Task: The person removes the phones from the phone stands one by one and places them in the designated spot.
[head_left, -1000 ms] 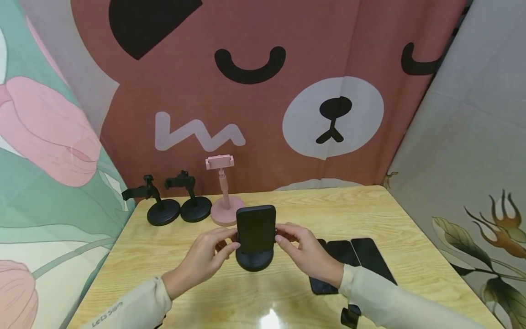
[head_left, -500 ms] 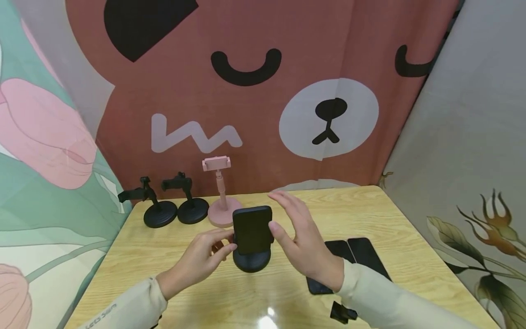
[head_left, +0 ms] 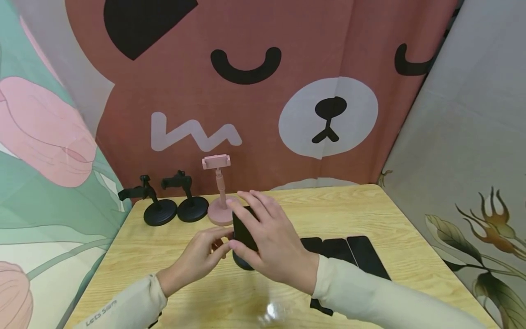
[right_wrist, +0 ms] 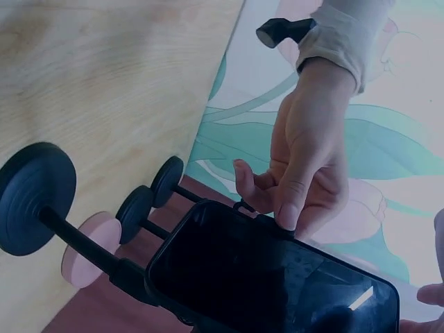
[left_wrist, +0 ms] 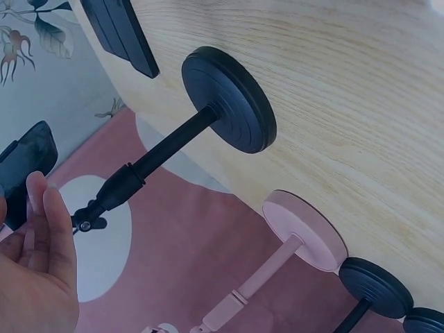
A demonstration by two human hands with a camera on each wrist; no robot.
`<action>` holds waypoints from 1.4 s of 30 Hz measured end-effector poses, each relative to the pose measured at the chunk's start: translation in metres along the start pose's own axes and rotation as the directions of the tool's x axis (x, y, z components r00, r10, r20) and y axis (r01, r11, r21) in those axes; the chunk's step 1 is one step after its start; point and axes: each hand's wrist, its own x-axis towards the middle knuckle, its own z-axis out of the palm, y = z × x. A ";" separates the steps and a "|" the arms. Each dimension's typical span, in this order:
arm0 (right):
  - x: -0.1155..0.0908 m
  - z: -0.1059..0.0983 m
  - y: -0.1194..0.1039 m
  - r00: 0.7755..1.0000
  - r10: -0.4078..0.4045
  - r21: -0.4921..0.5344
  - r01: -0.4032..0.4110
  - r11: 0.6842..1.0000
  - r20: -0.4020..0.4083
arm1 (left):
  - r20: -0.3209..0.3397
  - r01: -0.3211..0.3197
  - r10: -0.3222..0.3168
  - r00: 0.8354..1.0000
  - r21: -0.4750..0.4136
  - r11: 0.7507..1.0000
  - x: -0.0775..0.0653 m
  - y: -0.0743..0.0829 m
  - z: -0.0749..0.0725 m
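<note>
A black phone sits in the clamp of a black phone stand, whose round base rests on the table. My left hand pinches the clamp's left side at the phone's edge, thumb in front, as the right wrist view shows. My right hand is in front of the phone, fingers spread and mostly straight, hiding its right part in the head view. In the right wrist view, the right fingertips appear just beyond the phone's far end, seemingly apart from it.
Two more black phone stands and a pink phone stand stand at the table's back left. Several dark phones lie side by side on the wooden table, right of my right hand. Printed curtains enclose the table.
My right hand let go of the clamp's right side, lifted with spread fingers, then moved left in front of the phone. My left hand stays at the clamp's left side.
</note>
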 end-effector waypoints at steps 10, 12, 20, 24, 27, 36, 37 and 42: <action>0.004 0.008 0.003 0.996 0.053 -0.062 -0.048 0.997 0.069 | 0.016 -0.004 0.004 1.000 0.001 1.000 0.000 -0.001 0.002; 0.005 0.008 0.004 0.995 0.063 -0.047 -0.059 0.997 0.078 | 0.022 -0.004 0.004 1.000 0.002 1.000 0.000 -0.001 0.001; 0.013 0.014 0.004 0.999 0.047 -0.006 -0.047 0.999 0.025 | 0.081 -0.006 0.006 0.997 -0.001 1.000 0.001 -0.004 -0.012; 0.015 0.018 0.002 0.999 0.048 0.002 -0.048 0.999 -0.001 | 0.148 -0.023 0.019 0.989 0.029 0.999 0.004 -0.006 -0.021; 0.015 0.019 0.002 0.998 0.059 0.013 -0.059 0.998 -0.023 | 0.195 -0.043 0.032 0.980 0.056 0.997 0.010 -0.007 -0.026; 0.012 0.021 0.008 0.994 0.074 0.025 -0.072 0.997 -0.083 | 0.233 -0.079 0.057 0.971 0.089 0.993 0.021 -0.003 -0.026; 0.012 0.021 0.009 0.993 0.074 0.026 -0.072 0.997 -0.089 | 0.229 -0.085 0.062 0.972 0.093 0.992 0.022 -0.002 -0.024; 0.011 0.019 0.015 0.992 0.071 0.028 -0.069 0.997 -0.107 | 0.211 -0.091 0.066 0.975 0.114 0.989 0.026 0.001 -0.019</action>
